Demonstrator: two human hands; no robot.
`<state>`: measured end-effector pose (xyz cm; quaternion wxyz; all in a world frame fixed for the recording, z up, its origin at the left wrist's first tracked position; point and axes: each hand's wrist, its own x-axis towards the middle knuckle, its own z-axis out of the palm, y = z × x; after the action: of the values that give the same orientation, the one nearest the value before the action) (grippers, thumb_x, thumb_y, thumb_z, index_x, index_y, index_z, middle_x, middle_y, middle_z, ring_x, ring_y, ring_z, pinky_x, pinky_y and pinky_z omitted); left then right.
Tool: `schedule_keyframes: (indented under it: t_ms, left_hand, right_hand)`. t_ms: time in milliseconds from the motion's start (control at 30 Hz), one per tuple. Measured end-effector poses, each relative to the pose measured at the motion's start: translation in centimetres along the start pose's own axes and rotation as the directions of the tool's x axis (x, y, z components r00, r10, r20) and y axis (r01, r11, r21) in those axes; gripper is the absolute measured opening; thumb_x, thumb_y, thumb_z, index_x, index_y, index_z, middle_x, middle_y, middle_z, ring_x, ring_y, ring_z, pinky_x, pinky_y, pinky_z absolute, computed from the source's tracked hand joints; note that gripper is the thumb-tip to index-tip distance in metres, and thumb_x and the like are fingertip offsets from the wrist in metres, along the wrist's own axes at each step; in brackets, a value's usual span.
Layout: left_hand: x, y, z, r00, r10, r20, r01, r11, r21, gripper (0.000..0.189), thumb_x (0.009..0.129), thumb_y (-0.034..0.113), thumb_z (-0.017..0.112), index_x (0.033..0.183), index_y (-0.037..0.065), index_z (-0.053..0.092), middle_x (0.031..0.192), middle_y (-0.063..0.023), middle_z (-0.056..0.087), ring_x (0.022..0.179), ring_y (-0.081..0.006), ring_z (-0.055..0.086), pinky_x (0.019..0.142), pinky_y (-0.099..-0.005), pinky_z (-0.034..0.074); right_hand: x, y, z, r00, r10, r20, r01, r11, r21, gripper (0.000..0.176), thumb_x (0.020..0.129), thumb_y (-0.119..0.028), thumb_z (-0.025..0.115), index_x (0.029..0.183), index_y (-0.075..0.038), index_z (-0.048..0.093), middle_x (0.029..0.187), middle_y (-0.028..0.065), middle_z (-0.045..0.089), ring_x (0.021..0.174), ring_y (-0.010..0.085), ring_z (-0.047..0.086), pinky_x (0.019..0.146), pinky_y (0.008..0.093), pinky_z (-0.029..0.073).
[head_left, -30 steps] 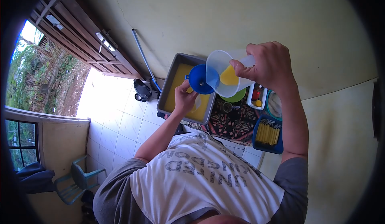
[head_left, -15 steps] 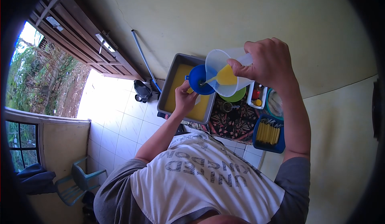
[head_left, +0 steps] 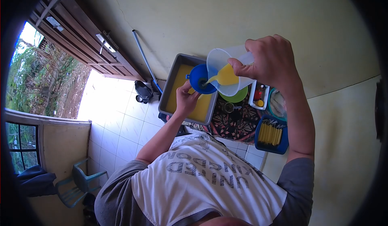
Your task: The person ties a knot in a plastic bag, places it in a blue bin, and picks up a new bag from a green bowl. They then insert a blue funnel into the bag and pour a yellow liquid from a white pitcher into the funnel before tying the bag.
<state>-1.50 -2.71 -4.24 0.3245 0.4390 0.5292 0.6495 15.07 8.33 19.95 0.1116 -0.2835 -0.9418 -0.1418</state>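
While the right hand (head_left: pixel 271 62) holds a clear jug (head_left: pixel 226 70) tight and tips it over, a thin line of yellow juice (head_left: pixel 225 77) runs out of its lip. The juice falls into a blue funnel (head_left: pixel 201 79). The left hand (head_left: pixel 186 100) is shut around the bottom of the funnel and holds it up. What sits under the funnel is hidden by the fingers, so I cannot tell what it is.

Both hands are up in the air over a grey tray (head_left: pixel 174 73). The tray has more yellow juice in it and sits at the left end of the bench (head_left: pixel 236 145). Beside the tray lies a flowery cloth (head_left: pixel 234 123). A green plate (head_left: pixel 239 96) peeks out from under the jug. Near it stands a small white box (head_left: pixel 258 96) with red and yellow bits in it. Closer to the person is a blue tray (head_left: pixel 271 136) full of yellow sticks.

Far off on the white floor stands a green chair (head_left: pixel 79 181). A long pole (head_left: pixel 144 60) leans on the wall.
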Motion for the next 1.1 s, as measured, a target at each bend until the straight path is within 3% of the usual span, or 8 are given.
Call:
schedule_keyframes:
  t_ms: [1100]
  left_hand:
    - [0.16, 0.42, 0.13, 1.0, -0.014, 0.002, 0.014, 1.0, 0.008, 0.02, 0.076, 0.002, 0.069, 0.096, 0.001, 0.066, 0.094, -0.0052, 0.068, 0.089, -0.0103, 0.059, 0.081, -0.0254, 0.043]
  right_hand:
    - [0.27, 0.6, -0.51, 0.996, -0.045, -0.076, 0.043, 0.998, -0.039, 0.06, 0.071, -0.062, 0.058, 0.049, -0.007, 0.054, 0.04, 0.006, 0.047, 0.037, 0.0182, 0.052, 0.044, 0.0296, 0.043]
